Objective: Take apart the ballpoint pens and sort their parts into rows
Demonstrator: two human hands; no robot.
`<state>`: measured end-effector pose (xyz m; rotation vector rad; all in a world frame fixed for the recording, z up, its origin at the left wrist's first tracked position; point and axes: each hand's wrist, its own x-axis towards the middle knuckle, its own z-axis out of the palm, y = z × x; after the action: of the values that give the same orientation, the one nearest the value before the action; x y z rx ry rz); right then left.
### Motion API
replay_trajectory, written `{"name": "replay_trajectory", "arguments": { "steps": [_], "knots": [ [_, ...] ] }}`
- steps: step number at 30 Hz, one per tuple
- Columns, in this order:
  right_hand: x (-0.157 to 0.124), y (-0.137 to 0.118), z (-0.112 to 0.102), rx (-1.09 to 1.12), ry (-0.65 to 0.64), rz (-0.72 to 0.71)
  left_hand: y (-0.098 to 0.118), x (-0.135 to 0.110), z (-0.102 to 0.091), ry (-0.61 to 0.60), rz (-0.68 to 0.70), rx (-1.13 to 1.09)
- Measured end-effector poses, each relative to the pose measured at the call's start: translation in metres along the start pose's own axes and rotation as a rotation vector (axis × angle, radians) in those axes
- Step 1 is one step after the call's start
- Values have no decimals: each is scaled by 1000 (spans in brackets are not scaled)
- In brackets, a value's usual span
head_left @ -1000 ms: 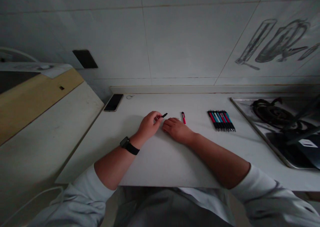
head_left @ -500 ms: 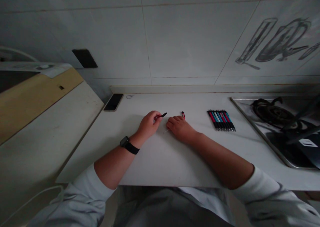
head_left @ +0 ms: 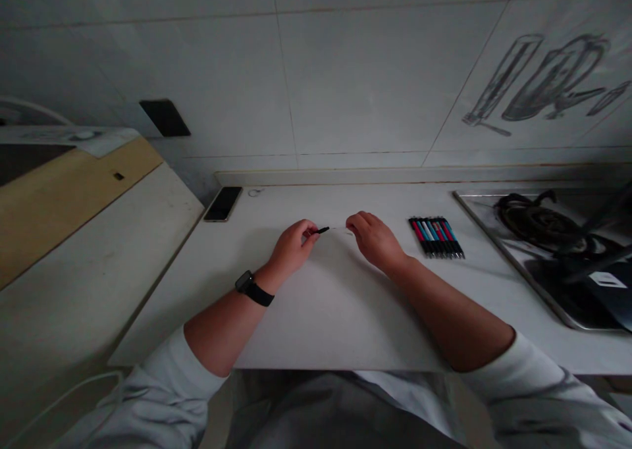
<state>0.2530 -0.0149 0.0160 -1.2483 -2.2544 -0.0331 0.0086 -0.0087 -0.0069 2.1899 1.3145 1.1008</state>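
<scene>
My left hand point(head_left: 295, 245) pinches a short black pen part point(head_left: 322, 230), its tip pointing right. My right hand point(head_left: 372, 235) is a little to the right, with its fingers pressed together and lowered to the counter. Whatever lies in those fingers is hidden. A thin pale sliver point(head_left: 349, 233) shows by its fingertips, and a faint fine line crosses the gap towards the black part. Farther right, several pens point(head_left: 436, 237) in red, white, blue and black lie side by side in a neat row.
The white counter point(head_left: 296, 317) meets a tiled wall. At the back left lie a phone point(head_left: 224, 203) and a small thin ring point(head_left: 255, 192). A gas stove point(head_left: 543, 238) bounds the right side, and a pale cabinet-like box point(head_left: 99, 238) the left.
My right hand has moved right and slightly away from me, parting from my left hand. It now covers the place where a small red and black pen part lay. My left hand stays put.
</scene>
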Motion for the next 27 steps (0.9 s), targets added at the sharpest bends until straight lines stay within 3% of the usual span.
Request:
{"name": "replay_trajectory", "arguments": {
  "steps": [27],
  "knots": [
    [-3, -2, 7, 10, -55, -108, 6, 0, 0, -38, 125, 22]
  ]
}}
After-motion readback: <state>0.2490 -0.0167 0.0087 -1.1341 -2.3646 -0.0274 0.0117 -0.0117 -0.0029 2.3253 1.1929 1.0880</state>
